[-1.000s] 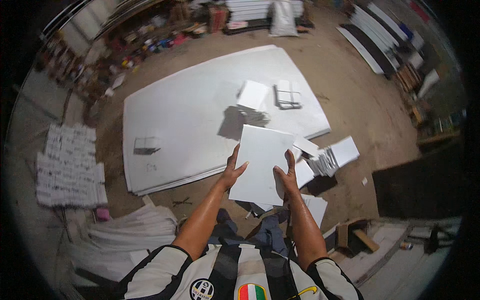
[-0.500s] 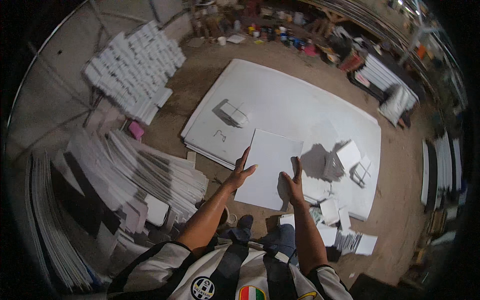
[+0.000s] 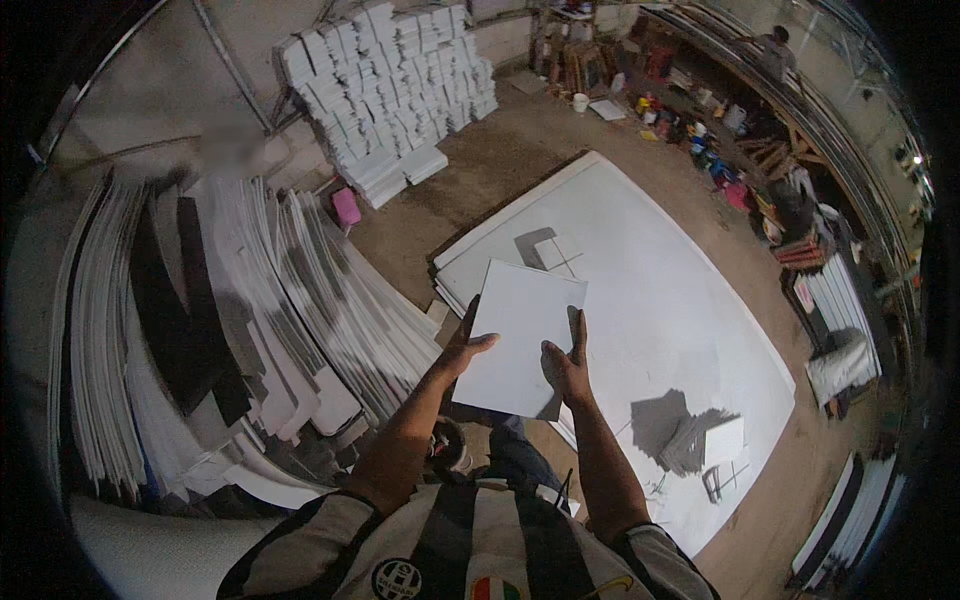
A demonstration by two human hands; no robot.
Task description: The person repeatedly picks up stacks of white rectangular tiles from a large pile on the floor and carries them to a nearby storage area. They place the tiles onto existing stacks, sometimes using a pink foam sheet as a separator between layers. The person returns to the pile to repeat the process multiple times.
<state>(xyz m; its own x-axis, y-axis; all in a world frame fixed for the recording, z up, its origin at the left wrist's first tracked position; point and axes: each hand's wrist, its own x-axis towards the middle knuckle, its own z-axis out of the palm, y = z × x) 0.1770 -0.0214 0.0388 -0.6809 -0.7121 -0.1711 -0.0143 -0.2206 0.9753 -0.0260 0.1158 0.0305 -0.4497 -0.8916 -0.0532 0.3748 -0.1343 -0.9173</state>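
A white rectangular board (image 3: 520, 335), perhaps a stack of cut sheets, is held up in front of me. My left hand (image 3: 465, 345) grips its left edge, thumb on the face. On the right edge my right hand (image 3: 568, 360) has hold of it, thumb lying over the top. Beyond and below it spreads a big pile of large white sheets (image 3: 640, 290). Near its far left part sits a small bundle crossed by string (image 3: 545, 256). To the right stands a stack of small white pieces (image 3: 690, 443), with another string-crossed item (image 3: 727, 480) beside it.
Long sheets and strips (image 3: 310, 290) lean in a mass on my left. Piled white bundles (image 3: 395, 90) stand against the far wall, near a pink object (image 3: 346, 207). Cans and clutter (image 3: 705, 150) line the far right; another person (image 3: 775, 52) is at the bench. A bucket (image 3: 447, 440) sits by my feet.
My view has turned to the left, so the large sheets and the wall bundles appear further right. Both hands still hold the white board.
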